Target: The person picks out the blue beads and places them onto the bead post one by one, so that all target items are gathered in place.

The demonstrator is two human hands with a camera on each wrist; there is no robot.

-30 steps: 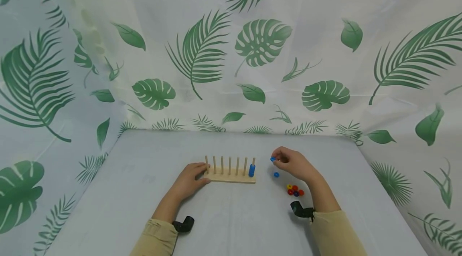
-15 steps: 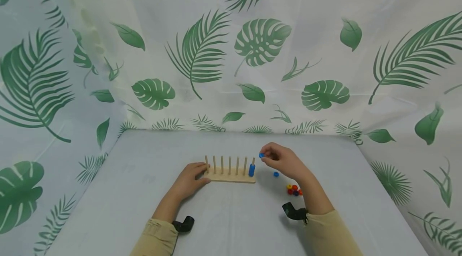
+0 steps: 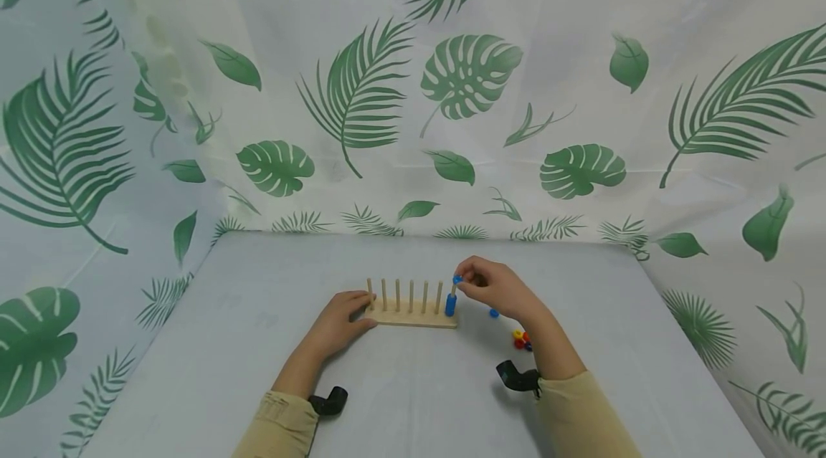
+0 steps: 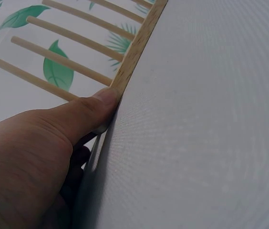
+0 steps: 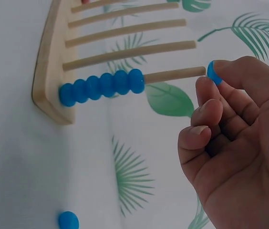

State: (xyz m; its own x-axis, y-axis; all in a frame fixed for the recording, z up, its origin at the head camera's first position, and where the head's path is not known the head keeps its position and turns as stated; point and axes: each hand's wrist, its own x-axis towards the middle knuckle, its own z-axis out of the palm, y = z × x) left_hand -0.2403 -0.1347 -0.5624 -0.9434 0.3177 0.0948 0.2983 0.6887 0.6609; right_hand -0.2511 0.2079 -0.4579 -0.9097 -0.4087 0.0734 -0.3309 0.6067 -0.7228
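Observation:
A wooden peg rack (image 3: pixel 413 317) with several upright pegs stands mid-table. My left hand (image 3: pixel 338 320) grips its left end; in the left wrist view the thumb lies along the base edge (image 4: pixel 133 55). On the rightmost peg sits a stack of blue beads (image 5: pixel 101 86), with the bare upper part of the peg (image 5: pixel 175 75) showing. My right hand (image 3: pixel 493 287) pinches one blue bead (image 5: pixel 214 73) between thumb and index finger, right at that peg's tip. The other pegs carry no beads.
A loose blue bead (image 3: pixel 494 313) lies right of the rack. Closer to me, a small cluster of red, yellow and dark blue beads (image 3: pixel 520 340) is partly covered by the right forearm. Leaf-printed cloth (image 3: pixel 413 85) rises behind the white table (image 3: pixel 413 401).
My right hand has carried the pinched blue bead leftward to the top of the rightmost peg. The left hand and rack stay put.

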